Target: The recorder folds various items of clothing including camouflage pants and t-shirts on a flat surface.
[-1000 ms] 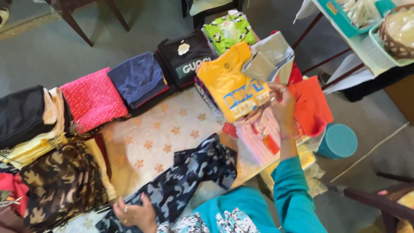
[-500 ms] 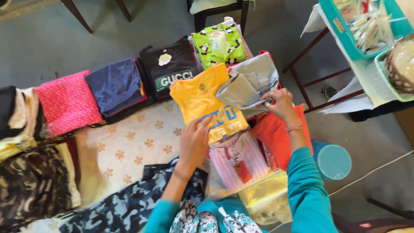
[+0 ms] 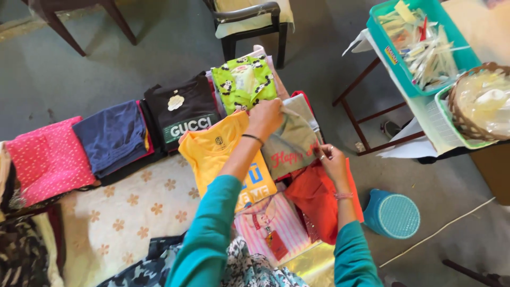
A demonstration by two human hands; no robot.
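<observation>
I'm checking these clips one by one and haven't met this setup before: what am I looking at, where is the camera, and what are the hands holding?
No machine here: a person in teal sleeves works with bare hands, filmed from a camera on their head looking down. Folded clothes lie in rows on a floral cloth. The left hand and right hand both grip a grey folded garment, lying between a yellow shirt and an orange garment. A green patterned top lies just beyond. A teal stool stands to the right.

Folded grey garment [image 3: 289, 143] with red lettering, lying atop yellow shirt [image 3: 223, 154] and orange garment [image 3: 319, 196]
</observation>
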